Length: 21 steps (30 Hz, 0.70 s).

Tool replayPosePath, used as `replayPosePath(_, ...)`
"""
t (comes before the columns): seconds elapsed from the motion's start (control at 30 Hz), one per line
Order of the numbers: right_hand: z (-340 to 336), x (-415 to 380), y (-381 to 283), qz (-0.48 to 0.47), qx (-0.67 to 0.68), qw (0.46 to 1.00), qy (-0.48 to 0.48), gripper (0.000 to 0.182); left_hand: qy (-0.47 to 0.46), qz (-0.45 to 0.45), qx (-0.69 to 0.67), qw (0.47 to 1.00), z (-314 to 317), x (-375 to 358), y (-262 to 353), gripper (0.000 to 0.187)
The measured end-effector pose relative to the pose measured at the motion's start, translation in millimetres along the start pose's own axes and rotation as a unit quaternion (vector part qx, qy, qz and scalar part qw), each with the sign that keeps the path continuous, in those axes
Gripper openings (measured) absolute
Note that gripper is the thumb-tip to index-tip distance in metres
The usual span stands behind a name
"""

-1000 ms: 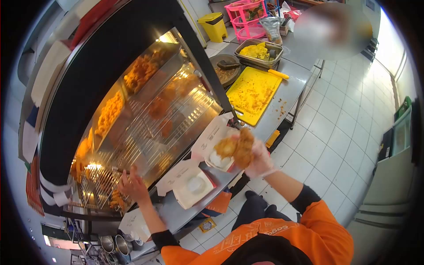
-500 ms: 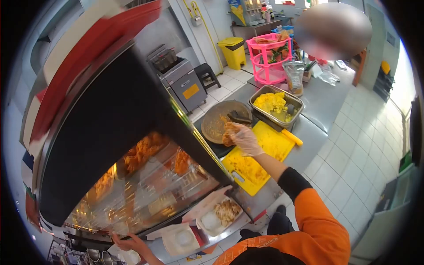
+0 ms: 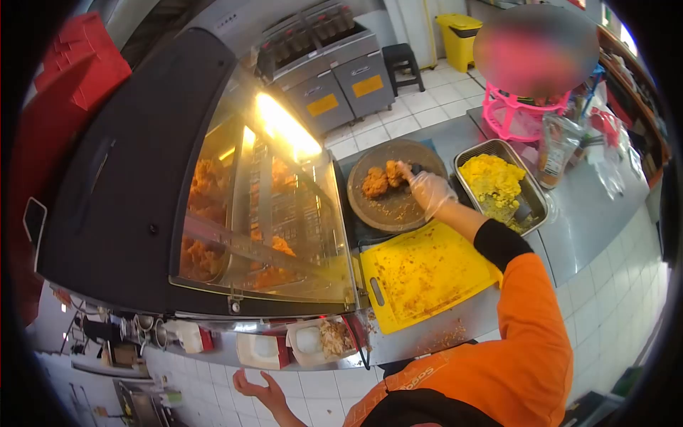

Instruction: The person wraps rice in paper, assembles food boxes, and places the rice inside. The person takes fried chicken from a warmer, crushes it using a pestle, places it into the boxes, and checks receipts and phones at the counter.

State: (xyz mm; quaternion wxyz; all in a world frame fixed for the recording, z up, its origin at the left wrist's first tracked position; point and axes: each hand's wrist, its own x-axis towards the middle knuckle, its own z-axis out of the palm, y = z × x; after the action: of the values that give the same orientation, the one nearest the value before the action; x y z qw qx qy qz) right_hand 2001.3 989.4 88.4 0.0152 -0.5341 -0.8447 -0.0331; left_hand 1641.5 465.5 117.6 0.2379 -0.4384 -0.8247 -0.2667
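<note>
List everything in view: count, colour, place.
display cabinet: 1, black, picture left
stone dish: 1, brown, right of cabinet
fried pieces: 2, brown, in dish; more in cabinet
cutting board: 1, yellow, below dish
metal tray: 1, silver, right of dish
boxes: at least 3, white-red, below cabinet
fryer: 1, grey, above dish
stool: 1, black, right of fryer
bin: 1, yellow, right of stool
rack: 1, pink, above tray
left hand: 1, bare, below boxes
right hand: 1, gloved, at fried pieces

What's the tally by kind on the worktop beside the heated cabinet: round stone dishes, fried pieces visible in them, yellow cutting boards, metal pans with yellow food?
Round stone dish: 1
Fried pieces visible in it: 2
Yellow cutting board: 1
Metal pan with yellow food: 1
Total: 5
</note>
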Motion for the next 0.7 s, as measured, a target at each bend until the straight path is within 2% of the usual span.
replayPosePath(0.07, -12.7, 7.4, 17.3, 0.004, 0.084, 0.995, -0.045, 0.08, -0.041, 0.002, 0.037, 0.998, -5.9, -8.4, 15.2, 0.054)
replayPosePath(0.13, -4.3, 38.0, 40.4, 0.133, 0.257, 0.955, -0.058, 0.088, -0.077, -0.013, 0.05, 0.996, -11.7, -27.4, 21.0, 0.053)
replayPosePath(0.17, 4.2, 54.3, 45.8, 0.255, 0.38, 0.888, -0.046, 0.094, -0.095, -0.033, 0.054, 0.993, -16.5, -40.0, 22.8, 0.053)
replayPosePath(0.2, -17.1, 43.5, 44.4, 0.22, 0.389, 0.893, -0.05, 0.091, -0.112, -0.053, 0.057, 0.991, -21.8, -52.9, 25.4, 0.053)
replayPosePath(0.27, -105.4, 11.0, 44.1, 0.151, 0.403, 0.901, -0.051, 0.085, -0.133, -0.079, 0.058, 0.986, -22.2, -79.8, 28.9, 0.052)
replayPosePath(0.33, -123.5, -10.0, 24.6, 0.095, 0.534, 0.84, 0.029, 0.077, -0.146, -0.084, 0.062, 0.984, -19.0, -105.0, 28.1, 0.051)
replayPosePath(0.4, -108.2, -3.4, 14.8, 0.07, 0.537, 0.841, 0.02, 0.07, -0.16, -0.113, 0.027, 0.98, -4.9, -108.1, 49.2, 0.052)
replayPosePath(0.47, -35.0, 20.6, 2.4, 0.085, 0.415, 0.902, -0.081, 0.063, -0.183, -0.12, 0.023, 0.975, -7.0, -103.1, 64.5, 0.052)
replayPosePath(0.5, -25.2, 33.3, 6.1, 0.088, 0.347, 0.926, -0.12, 0.06, -0.191, -0.098, 0.034, 0.976, -7.1, -103.4, 67.2, 0.052)
replayPosePath(0.57, -44.3, 49.5, 22.2, 0.057, 0.376, 0.922, -0.073, 0.058, -0.202, -0.051, 0.058, 0.976, -6.6, -97.0, 62.3, 0.052)
replayPosePath(0.6, -50.3, 49.4, 25.5, 0.039, 0.386, 0.92, -0.062, 0.058, -0.19, -0.067, 0.049, 0.978, -7.6, -99.5, 60.3, 0.052)
replayPosePath(0.67, -68.9, 24.1, 11.2, 0.094, 0.512, 0.854, -0.012, 0.058, -0.165, -0.099, 0.036, 0.981, -8.3, -104.5, 58.9, 0.05)
replayPosePath(0.7, -51.2, 29.9, 7.4, 0.069, 0.496, 0.866, -0.001, 0.058, -0.163, -0.109, 0.019, 0.98, -1.0, -104.2, 59.2, 0.049)
